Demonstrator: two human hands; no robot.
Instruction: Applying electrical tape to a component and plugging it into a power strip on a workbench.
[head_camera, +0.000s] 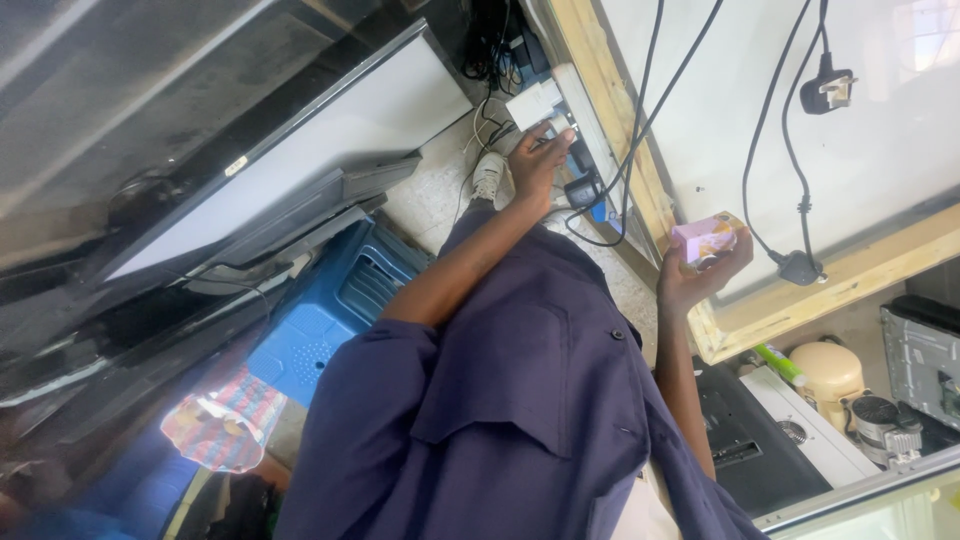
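A small pink and orange package (708, 240), box-like with rounded edges, sits in the right hand (700, 270), whose fingers curl up around its lower side while the palm cups it from beneath, just in front of the pale wooden edge of the bench (640, 190). The left hand (538, 160) is stretched out further away, its fingers bent and pressing on a white power strip (540, 105) that lies on the floor against the foot of the bench; whether it grips the strip or only touches it cannot be told. Both forearms come out of the short sleeves of a dark navy shirt (500, 400) that fills the lower middle of the view. The bench has a white top framed in light wood, and black cables (640, 110) trail across it, one ending in a black plug (828, 90) and another in a black adapter (798, 268). The floor (440, 190) beside the power strip is pale and speckled. To the left a large flat screen (290, 150) with a grey face and black frame leans at a slant, with a blue plastic crate (320, 320) beneath it and a red and blue checked cloth (225, 420) nearer the viewer. Under the bench's near corner stand a cream-coloured rounded appliance (830, 375), a white appliance casing (810, 420) and a dark metal chassis (925, 360).
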